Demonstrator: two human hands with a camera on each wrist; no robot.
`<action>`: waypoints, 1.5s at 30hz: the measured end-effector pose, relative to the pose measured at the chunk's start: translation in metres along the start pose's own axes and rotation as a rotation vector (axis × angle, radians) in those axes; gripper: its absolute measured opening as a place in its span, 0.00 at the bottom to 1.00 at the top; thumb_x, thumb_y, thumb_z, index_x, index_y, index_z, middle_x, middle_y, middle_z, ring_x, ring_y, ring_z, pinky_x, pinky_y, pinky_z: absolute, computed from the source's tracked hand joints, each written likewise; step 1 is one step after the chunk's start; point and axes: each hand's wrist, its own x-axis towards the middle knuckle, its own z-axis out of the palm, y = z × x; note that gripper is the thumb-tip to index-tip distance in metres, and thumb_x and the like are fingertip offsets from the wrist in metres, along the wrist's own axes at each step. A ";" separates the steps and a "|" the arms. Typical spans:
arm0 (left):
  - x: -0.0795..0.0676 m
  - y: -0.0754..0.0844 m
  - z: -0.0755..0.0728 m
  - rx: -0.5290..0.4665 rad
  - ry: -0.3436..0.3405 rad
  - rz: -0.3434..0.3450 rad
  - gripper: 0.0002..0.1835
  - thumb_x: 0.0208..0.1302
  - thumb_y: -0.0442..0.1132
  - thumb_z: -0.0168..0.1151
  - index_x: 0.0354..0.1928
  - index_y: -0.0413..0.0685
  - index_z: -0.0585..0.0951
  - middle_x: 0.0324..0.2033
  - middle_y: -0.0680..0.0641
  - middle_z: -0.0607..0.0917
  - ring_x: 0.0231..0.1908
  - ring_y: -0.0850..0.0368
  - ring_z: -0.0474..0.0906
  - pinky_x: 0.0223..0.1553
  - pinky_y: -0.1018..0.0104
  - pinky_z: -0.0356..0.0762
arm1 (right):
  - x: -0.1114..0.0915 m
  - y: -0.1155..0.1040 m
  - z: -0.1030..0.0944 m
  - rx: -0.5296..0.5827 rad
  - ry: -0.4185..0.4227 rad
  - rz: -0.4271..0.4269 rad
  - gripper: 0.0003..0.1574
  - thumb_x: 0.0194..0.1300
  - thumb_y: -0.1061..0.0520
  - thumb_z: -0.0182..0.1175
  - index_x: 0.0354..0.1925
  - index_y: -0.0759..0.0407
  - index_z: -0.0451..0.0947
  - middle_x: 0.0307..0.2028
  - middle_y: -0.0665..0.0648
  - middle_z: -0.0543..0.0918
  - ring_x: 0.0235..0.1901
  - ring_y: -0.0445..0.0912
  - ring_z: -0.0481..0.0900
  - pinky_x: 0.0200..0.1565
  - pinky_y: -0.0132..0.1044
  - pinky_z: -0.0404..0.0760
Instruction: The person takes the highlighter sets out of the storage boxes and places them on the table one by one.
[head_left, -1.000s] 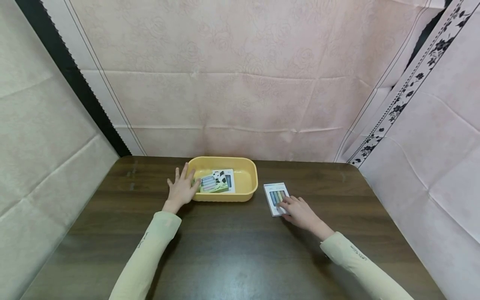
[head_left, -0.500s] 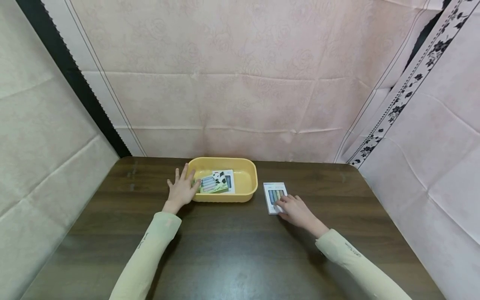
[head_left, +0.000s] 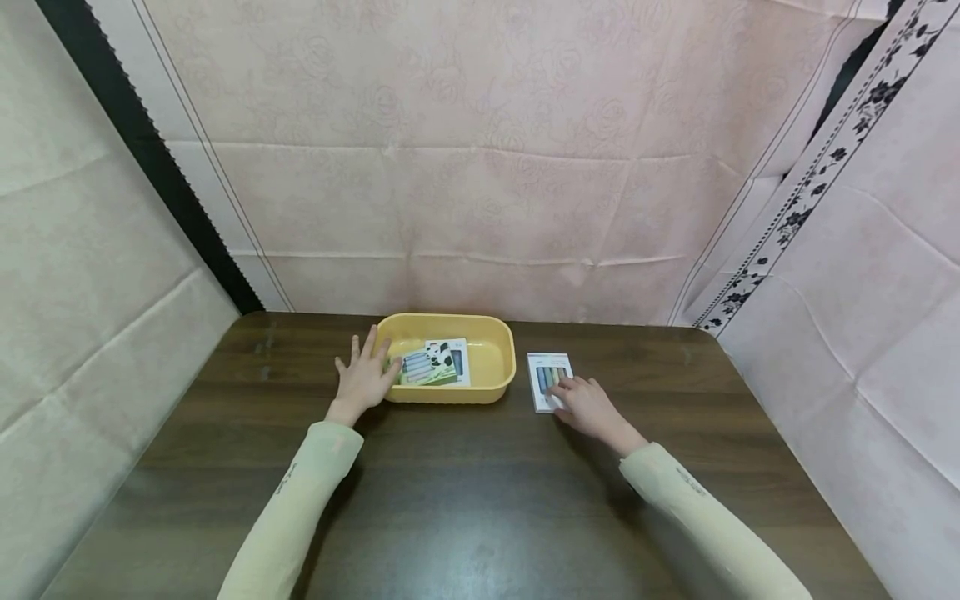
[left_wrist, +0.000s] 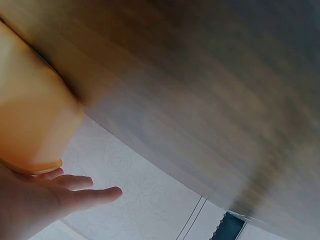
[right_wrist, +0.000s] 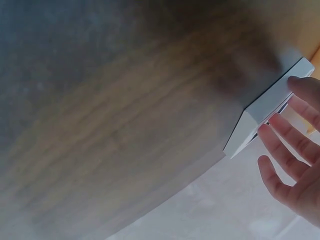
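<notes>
On the table to the right of the yellow basket (head_left: 492, 354) lies a flat white box (head_left: 541, 403), its window showing several coloured sticks. My right hand (head_left: 592, 410) rests its fingers on top of this box; in the right wrist view the thumb (right_wrist: 305, 90) touches the side of the white box (right_wrist: 272, 100). At the basket's left end, my left hand (head_left: 362, 380) spreads its fingers against the rim, thumb over the inside. The left wrist view shows straight fingers (left_wrist: 92, 197) by the wall of the yellow basket (left_wrist: 35, 115).
Inside the basket lie a green-and-white pack (head_left: 429, 367) with a black-spotted print and, partly under it, another white box (head_left: 462, 358). The dark wooden table (head_left: 450, 500) meets pale patterned cloth (head_left: 480, 208) hung at the back and both sides.
My right hand has slid the white box away from me, toward the back of the table, and its slant has straightened a little. The left hand and basket have stayed in place.
</notes>
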 end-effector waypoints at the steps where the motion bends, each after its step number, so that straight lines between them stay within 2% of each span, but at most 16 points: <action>1: 0.000 0.000 0.000 0.002 0.000 -0.001 0.33 0.66 0.57 0.37 0.67 0.45 0.55 0.70 0.43 0.39 0.66 0.30 0.34 0.51 0.23 0.39 | 0.001 0.000 0.000 -0.003 0.007 -0.002 0.20 0.49 0.54 0.66 0.44 0.53 0.79 0.41 0.56 0.81 0.39 0.50 0.77 0.35 0.43 0.73; 5: 0.001 0.001 -0.002 0.010 -0.001 -0.002 0.33 0.66 0.57 0.37 0.67 0.45 0.55 0.70 0.43 0.39 0.66 0.30 0.34 0.51 0.23 0.39 | 0.004 0.002 -0.001 -0.009 0.023 -0.010 0.19 0.49 0.54 0.66 0.43 0.53 0.79 0.40 0.55 0.81 0.38 0.49 0.77 0.34 0.43 0.72; 15: -0.001 0.001 -0.002 0.002 -0.004 0.001 0.33 0.66 0.57 0.37 0.67 0.46 0.55 0.70 0.43 0.39 0.66 0.30 0.34 0.51 0.23 0.39 | 0.010 0.005 0.001 -0.021 -0.015 0.018 0.20 0.50 0.52 0.66 0.44 0.51 0.78 0.42 0.56 0.81 0.41 0.50 0.77 0.37 0.45 0.71; 33: -0.003 0.003 -0.002 -0.008 -0.003 -0.005 0.33 0.66 0.57 0.36 0.67 0.45 0.55 0.70 0.42 0.39 0.66 0.30 0.34 0.51 0.22 0.37 | 0.011 0.008 0.002 -0.014 -0.001 0.017 0.20 0.51 0.52 0.65 0.44 0.51 0.78 0.42 0.56 0.81 0.41 0.50 0.77 0.36 0.44 0.70; 39: -0.002 0.002 -0.002 -0.007 0.001 0.004 0.33 0.67 0.57 0.37 0.67 0.45 0.55 0.70 0.42 0.39 0.65 0.29 0.34 0.50 0.22 0.36 | 0.010 0.011 0.001 -0.009 0.065 0.012 0.16 0.50 0.53 0.65 0.41 0.50 0.80 0.40 0.55 0.82 0.39 0.50 0.78 0.33 0.44 0.71; 45: -0.002 0.002 -0.002 -0.004 0.002 0.001 0.32 0.67 0.57 0.37 0.67 0.46 0.55 0.70 0.42 0.39 0.66 0.30 0.34 0.51 0.23 0.38 | 0.013 0.011 -0.008 0.033 0.128 0.028 0.13 0.51 0.54 0.65 0.38 0.54 0.80 0.35 0.53 0.82 0.35 0.49 0.77 0.32 0.44 0.70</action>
